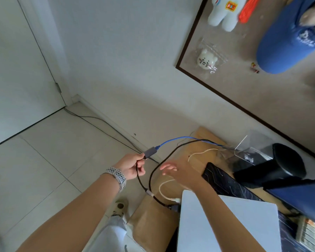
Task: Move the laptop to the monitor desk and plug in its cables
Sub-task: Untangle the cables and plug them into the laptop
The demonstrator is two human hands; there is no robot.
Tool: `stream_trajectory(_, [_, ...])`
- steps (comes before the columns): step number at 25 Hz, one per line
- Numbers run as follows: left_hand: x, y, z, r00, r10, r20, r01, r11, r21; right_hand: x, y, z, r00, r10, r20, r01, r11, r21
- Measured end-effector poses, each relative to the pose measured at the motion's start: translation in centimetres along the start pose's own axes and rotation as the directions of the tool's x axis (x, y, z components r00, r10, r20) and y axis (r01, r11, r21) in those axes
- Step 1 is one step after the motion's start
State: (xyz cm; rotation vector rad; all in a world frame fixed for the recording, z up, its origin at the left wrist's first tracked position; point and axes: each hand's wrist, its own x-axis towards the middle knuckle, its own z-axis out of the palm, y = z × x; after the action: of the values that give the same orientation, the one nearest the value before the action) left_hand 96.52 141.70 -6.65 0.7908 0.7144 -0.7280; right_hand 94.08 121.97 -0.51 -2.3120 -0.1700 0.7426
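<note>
The closed silver laptop (227,224) lies on the wooden desk (149,220) at the lower right. My left hand (133,166) is off the desk's left edge, shut on a short black lead that ends in a grey adapter (150,152). A blue cable (180,139) runs from the adapter toward the desk's back. My right hand (180,172) hovers open above the desk, fingers spread toward the left hand. A black cable (153,176) loops across the desk to a plug at the laptop's left side. A white cable (163,188) also ends at that side.
A black monitor arm (273,166) and a dark patterned desk mat (225,180) sit right of my hands. A clear acrylic stand (244,148) is at the desk's back. A pinboard (262,91) with plush toys hangs on the wall. Tiled floor (53,160) lies to the left.
</note>
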Motion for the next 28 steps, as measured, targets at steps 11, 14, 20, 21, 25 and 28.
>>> stream_trajectory(11, [-6.3, -7.2, 1.4, 0.995, 0.096, 0.020, -0.096, 0.995, -0.032, -9.4, -0.2, 6.4, 0.990, 0.079, 0.118, -0.079, 0.997, -0.001])
stream_trajectory(14, [-6.9, -9.7, 1.0, 0.964, 0.264, 0.023, -0.258, 0.915, 0.311, -10.1, 0.3, 6.6, 0.980, 0.080, 0.181, -0.053, 0.987, -0.151])
stream_trajectory(20, [-7.3, -13.2, -0.4, 0.770, 0.531, 0.353, -0.561, 0.301, 0.771, -9.3, 1.0, 6.8, 0.976, 0.086, 0.202, -0.010, 0.936, -0.353])
stream_trajectory(21, [-7.1, -13.7, -0.5, 0.758, 0.508, 0.408, -0.573, 0.221, 0.789, -9.0, 1.3, 6.8, 0.981, 0.073, 0.180, 0.001, 0.924, -0.382])
stream_trajectory(25, [-6.1, -15.1, -1.5, 0.768, 0.476, 0.430, -0.553, 0.153, 0.819, -8.8, 1.7, 6.5, 0.994, 0.020, 0.110, 0.041, 0.851, -0.524])
stream_trajectory(28, [-5.4, -15.7, -1.5, 0.754, 0.502, 0.424, -0.544, 0.115, 0.831, -8.9, 2.0, 6.5, 0.998, -0.022, 0.057, 0.051, 0.807, -0.588])
